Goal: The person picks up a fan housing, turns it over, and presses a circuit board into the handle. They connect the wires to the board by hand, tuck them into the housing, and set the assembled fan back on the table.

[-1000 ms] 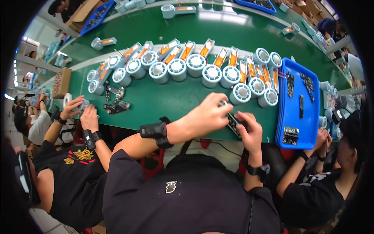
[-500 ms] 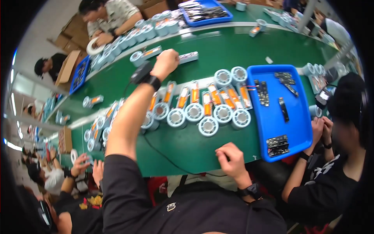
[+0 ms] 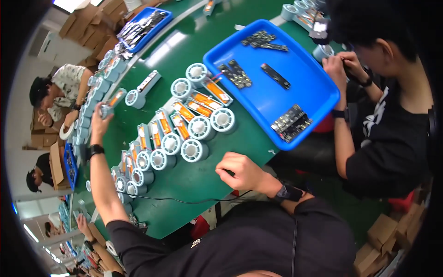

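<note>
Desk [image 3: 184,184] left of blue tray [image 3: 258,99]: one unit [image 3: 136,98] looks topped, rowed units [image 3: 171,144] uncovered, boards [image 3: 288,118] remaining inside; my left fingers [image 3: 98,113] grip another unit [image 3: 115,98], right fingers [image 3: 228,165] clenched.

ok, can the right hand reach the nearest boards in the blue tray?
Probably yes: the right hand is over the green table, and only the blue tray's rim seems to stand between it and the boards.

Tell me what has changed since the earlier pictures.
The left hand let go of the pale-topped unit, which now lies free on the green table, and went left to hold an orange-striped unit. The right hand, close beside it a second ago, is loosely curled near the table's edge. The boards in the blue tray stayed put.
</note>
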`<state>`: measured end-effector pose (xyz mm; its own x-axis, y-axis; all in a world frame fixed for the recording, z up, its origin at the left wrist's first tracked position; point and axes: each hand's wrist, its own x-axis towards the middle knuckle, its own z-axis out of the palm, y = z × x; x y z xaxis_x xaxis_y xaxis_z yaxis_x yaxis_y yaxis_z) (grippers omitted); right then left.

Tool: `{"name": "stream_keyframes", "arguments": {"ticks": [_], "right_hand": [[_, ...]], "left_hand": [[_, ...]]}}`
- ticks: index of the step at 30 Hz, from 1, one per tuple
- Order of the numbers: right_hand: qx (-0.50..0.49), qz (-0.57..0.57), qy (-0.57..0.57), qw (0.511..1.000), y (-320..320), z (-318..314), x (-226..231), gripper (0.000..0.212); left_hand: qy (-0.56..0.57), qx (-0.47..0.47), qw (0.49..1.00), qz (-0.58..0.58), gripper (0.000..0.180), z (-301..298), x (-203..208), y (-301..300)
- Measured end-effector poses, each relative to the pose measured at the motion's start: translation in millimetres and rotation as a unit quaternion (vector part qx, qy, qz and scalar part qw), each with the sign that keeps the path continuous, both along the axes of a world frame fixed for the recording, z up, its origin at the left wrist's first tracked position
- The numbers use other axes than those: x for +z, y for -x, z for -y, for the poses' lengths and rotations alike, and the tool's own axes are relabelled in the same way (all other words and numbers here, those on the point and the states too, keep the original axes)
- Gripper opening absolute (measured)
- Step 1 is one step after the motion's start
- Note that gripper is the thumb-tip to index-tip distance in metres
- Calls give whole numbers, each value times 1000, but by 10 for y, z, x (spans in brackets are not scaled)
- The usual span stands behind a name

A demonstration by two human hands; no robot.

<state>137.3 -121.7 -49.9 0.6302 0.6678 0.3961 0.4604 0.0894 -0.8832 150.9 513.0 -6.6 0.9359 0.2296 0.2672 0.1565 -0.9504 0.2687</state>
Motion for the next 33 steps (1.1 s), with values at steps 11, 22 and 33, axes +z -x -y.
{"name": "stream_keyframes", "arguments": {"ticks": [11,22,33], "right_hand": [[-186,176,217,942,-690,1005,979,24],[-306,196,480,798,-1064,1148,655,53],[-271,152,-9,951,-759,854,889,39]], "left_hand": [[190,-286,903,-259,62,3885,1587,878],[171,-58,982,-53,61,4317,254,1477],[187,12,961,204,43,4417,293,1835]]}}
